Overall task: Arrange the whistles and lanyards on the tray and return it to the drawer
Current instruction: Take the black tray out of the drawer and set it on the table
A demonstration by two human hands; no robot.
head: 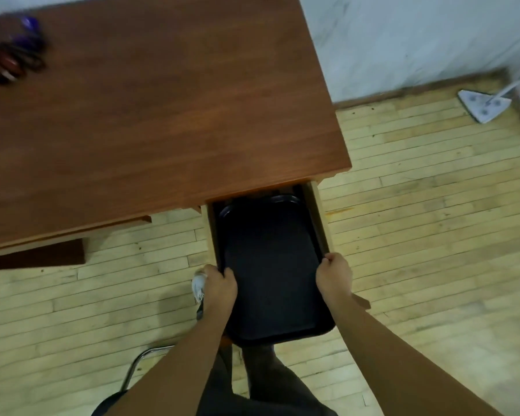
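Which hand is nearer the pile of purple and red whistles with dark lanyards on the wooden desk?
Left. The left hand grips the black tray by its left edge, nearer the whistle pile; the right hand grips the right edge, farther off.

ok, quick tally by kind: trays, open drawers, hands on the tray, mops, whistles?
tray: 1
drawer, open: 1
hands gripping the tray: 2 (left hand, right hand)
mop: 1
whistles and lanyards: blurred heap on the desk, cannot count
Total: 5 counted
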